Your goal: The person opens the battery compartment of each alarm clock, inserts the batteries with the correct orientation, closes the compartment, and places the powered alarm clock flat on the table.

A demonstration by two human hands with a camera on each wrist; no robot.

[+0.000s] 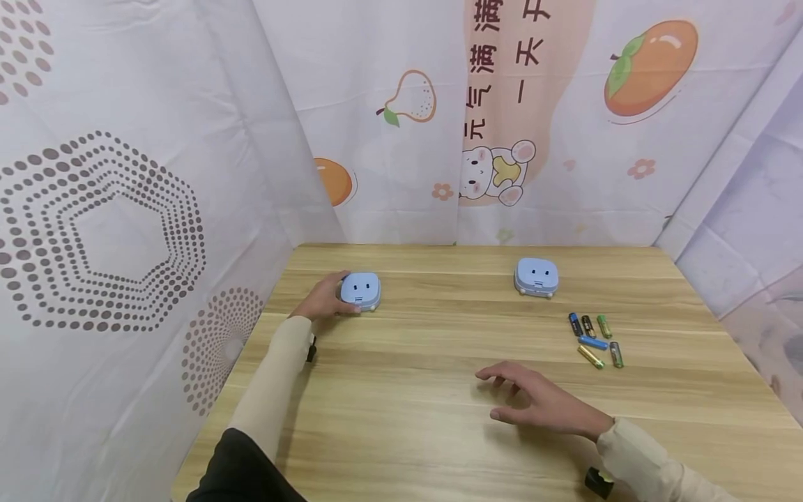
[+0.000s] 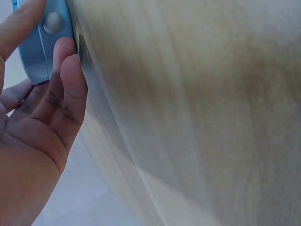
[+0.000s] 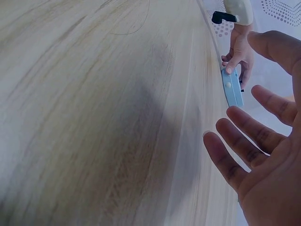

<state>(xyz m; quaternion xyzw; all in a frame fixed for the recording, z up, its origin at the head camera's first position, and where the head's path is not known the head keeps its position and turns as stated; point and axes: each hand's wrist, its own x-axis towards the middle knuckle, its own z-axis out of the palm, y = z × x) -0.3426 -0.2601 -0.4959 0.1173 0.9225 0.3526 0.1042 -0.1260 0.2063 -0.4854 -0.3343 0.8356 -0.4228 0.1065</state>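
The left hand [image 1: 326, 298] grips the left case [image 1: 361, 291] between thumb and fingers, presumably to steady it, at the table's [image 1: 408, 418] far left. The right hand [image 1: 539, 401], fingers loosely spread, hovers empty. Batteries [image 1: 592, 342] lie clustered near the right case [image 1: 536, 277], perhaps for easy reach.

Counts. Hands: 2, one left hand [image 1: 324, 298] and one right hand [image 1: 547, 402]. Blue boxes [image 1: 536, 275]: 2 in all, 1 at the left hand, 1 well apart from it. Batteries [image 1: 592, 342]: 6, tallied as 3 in the far row, 1 lying crosswise, 2 nearer. Worktop [image 1: 401, 418]: 1. Cream sleeves [image 1: 276, 373]: 2. Black wrist pieces [image 1: 311, 350]: 2. Printed on the back cloth [image 1: 383, 178]: 1 pear [image 1: 415, 97], 2 orange fruits [image 1: 655, 70], 1 bear [image 1: 478, 173].
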